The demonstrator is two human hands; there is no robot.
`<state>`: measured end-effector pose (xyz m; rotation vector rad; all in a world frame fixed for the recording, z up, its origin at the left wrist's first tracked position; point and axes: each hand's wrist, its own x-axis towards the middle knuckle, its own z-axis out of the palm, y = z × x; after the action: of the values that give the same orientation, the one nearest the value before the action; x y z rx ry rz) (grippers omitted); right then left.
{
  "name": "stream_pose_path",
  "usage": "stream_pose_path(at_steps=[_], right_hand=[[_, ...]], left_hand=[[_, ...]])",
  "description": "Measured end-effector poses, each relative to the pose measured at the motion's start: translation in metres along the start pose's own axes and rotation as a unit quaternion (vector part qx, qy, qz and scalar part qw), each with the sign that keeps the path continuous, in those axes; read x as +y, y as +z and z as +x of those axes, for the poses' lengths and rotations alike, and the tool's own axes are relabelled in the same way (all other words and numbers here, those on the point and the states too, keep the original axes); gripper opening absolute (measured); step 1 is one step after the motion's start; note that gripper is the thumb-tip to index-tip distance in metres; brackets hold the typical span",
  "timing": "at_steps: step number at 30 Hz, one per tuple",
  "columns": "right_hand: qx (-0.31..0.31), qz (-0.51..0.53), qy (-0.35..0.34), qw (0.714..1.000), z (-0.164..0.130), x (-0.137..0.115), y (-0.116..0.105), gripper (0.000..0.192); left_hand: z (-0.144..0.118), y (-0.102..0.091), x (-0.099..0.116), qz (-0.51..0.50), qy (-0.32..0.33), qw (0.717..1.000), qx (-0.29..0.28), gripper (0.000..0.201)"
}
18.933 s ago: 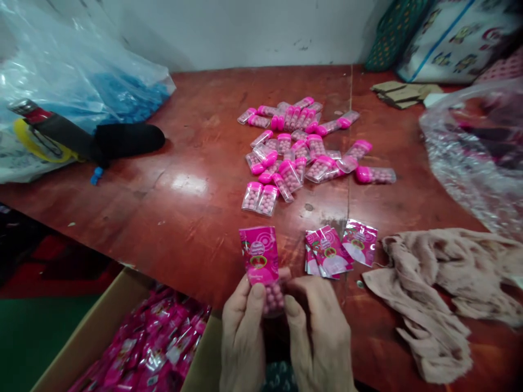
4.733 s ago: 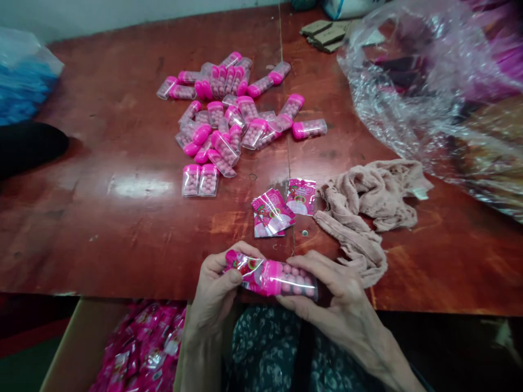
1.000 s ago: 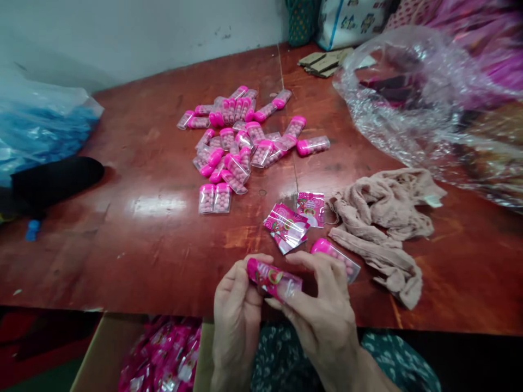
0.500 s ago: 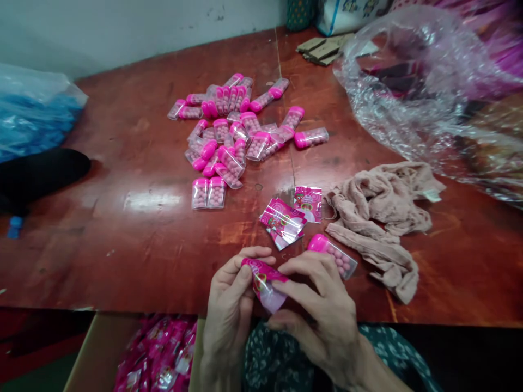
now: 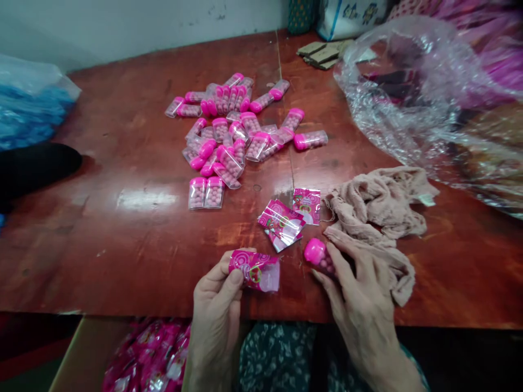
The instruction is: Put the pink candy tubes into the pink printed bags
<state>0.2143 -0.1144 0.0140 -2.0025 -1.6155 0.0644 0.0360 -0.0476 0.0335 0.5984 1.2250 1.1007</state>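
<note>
Between thumb and fingers, my left hand (image 5: 218,296) pinches a pink printed plastic sleeve (image 5: 258,272) near the table's front edge. My right hand (image 5: 363,294) has its thumb and fingers around a small clear candy box (image 5: 317,253) with a pink cap, lying on the table; the hand covers the box's lower end. A few flat pink sleeves (image 5: 281,222) lie just beyond my hands. Farther back is a loose heap of similar candy boxes (image 5: 229,158), filled with pink balls, and two of them (image 5: 205,192) lie side by side in front of it.
A crumpled beige cloth (image 5: 378,204) lies beside my right hand. Clear plastic wrap (image 5: 376,103) spreads at the right. A bag of blue pieces (image 5: 35,109) and a black object (image 5: 41,166) are at the left. Below the edge, a carton (image 5: 81,351) holds pink packets.
My right hand has left the sleeve and moved right onto the candy box. My left hand still holds the sleeve, now turned more level and slightly farther left.
</note>
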Motion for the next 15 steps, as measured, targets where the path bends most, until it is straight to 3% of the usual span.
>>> stream_pose_path(at_steps=[4, 9, 15], right_hand=[[-0.007, 0.049, -0.005, 0.999, -0.002, -0.003, 0.005, 0.03], [0.034, 0.152, 0.028, 0.987, -0.001, -0.015, -0.004, 0.027], [0.05, 0.218, 0.008, 0.975, -0.003, -0.032, -0.005, 0.036]], left_hand=[[-0.002, 0.004, 0.0, 0.01, 0.019, 1.0, 0.001, 0.012], [-0.004, 0.009, 0.001, 0.02, 0.041, 0.999, 0.018, 0.005], [-0.008, 0.013, -0.005, 0.051, 0.051, 0.997, -0.031, 0.006]])
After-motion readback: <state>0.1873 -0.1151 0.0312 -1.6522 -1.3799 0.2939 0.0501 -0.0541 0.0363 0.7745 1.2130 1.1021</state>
